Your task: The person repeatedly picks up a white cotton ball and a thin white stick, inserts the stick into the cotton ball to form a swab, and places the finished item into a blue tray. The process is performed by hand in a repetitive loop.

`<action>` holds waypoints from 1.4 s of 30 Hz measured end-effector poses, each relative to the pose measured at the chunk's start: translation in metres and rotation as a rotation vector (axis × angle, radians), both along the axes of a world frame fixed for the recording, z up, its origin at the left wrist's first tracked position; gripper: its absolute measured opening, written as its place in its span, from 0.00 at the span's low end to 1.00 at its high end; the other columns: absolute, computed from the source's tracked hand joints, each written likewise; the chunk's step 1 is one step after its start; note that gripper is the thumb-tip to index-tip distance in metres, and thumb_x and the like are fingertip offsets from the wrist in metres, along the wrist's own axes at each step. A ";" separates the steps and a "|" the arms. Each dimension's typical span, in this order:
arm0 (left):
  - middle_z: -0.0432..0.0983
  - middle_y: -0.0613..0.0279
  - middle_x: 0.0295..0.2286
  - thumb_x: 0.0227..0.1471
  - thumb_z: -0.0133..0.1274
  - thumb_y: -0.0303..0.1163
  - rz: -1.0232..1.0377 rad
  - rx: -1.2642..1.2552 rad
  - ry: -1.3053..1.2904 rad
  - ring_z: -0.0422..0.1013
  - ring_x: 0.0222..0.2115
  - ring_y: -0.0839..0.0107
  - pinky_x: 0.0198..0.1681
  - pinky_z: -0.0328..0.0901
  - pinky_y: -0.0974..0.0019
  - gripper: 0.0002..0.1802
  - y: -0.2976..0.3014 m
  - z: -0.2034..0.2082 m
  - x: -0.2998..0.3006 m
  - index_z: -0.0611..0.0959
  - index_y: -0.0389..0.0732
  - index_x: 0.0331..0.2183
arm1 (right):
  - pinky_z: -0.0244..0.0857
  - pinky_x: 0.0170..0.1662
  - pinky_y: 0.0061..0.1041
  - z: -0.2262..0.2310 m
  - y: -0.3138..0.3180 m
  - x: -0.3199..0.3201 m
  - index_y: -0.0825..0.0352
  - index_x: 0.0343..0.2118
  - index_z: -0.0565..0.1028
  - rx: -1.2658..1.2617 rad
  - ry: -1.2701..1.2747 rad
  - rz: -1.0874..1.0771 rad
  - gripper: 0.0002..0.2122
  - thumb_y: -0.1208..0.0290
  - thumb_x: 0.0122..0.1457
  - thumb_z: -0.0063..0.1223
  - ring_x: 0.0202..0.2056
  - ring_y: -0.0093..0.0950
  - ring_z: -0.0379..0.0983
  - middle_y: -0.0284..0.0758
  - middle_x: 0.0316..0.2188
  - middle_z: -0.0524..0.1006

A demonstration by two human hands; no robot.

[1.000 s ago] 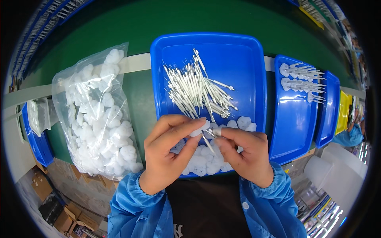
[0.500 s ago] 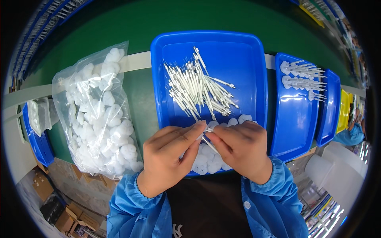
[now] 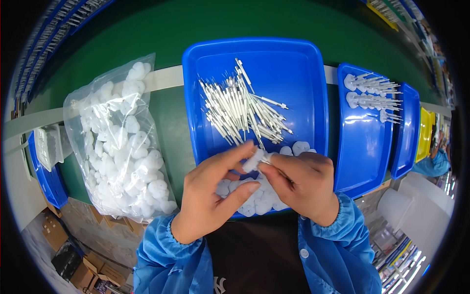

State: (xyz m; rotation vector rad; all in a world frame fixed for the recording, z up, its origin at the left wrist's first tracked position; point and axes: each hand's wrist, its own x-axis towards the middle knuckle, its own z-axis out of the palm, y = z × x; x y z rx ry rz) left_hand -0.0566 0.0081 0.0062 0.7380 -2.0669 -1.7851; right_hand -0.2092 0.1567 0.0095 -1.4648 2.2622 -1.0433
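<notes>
My right hand (image 3: 306,186) pinches a small translucent white plastic piece (image 3: 253,160) between thumb and fingertips, over the near part of a large blue tray (image 3: 306,68). A thin pale part shows at its fingertips; whether it is joined to the piece I cannot tell. Beside the piece, my left hand (image 3: 205,193) is open, thumb and index finger spread apart around its left side. Beyond the hands, a heap of thin white rods with fine wire-like ends (image 3: 240,108) lies in the tray. Loose white rounded plastic pieces (image 3: 257,198) fill the tray's near end, partly hidden by my hands.
A clear plastic bag (image 3: 122,161) full of white rounded pieces lies to the left. At the right, another blue tray (image 3: 360,152) carries rows of rods with white pieces on their ends (image 3: 372,100). Beyond are a yellow tray (image 3: 424,134) and a person's blue sleeve (image 3: 435,163).
My left hand has let go and opened, its thumb dropping away from the fingertips. The right hand keeps its pinch, and the white piece now shows between the hands.
</notes>
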 end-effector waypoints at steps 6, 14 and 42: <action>0.84 0.52 0.47 0.48 0.73 0.19 -0.081 -0.052 0.078 0.81 0.47 0.62 0.47 0.77 0.62 0.30 -0.004 -0.005 0.000 0.87 0.36 0.55 | 0.71 0.34 0.30 -0.005 0.006 -0.011 0.66 0.45 0.84 -0.174 -0.317 -0.027 0.15 0.75 0.55 0.75 0.28 0.27 0.82 0.33 0.27 0.85; 0.80 0.52 0.49 0.42 0.73 0.15 -0.120 -0.292 0.167 0.81 0.47 0.57 0.50 0.77 0.60 0.33 0.003 -0.002 -0.006 0.88 0.37 0.54 | 0.71 0.38 0.24 -0.007 0.012 -0.006 0.68 0.53 0.80 -0.141 -0.633 -0.048 0.22 0.79 0.56 0.75 0.31 0.20 0.79 0.32 0.30 0.85; 0.81 0.54 0.47 0.53 0.69 0.19 -0.116 -0.138 0.244 0.79 0.45 0.65 0.47 0.76 0.63 0.25 -0.010 -0.004 0.015 0.90 0.36 0.54 | 0.78 0.36 0.32 -0.019 -0.049 -0.080 0.68 0.45 0.82 0.054 0.450 0.077 0.09 0.79 0.61 0.64 0.33 0.38 0.84 0.38 0.32 0.85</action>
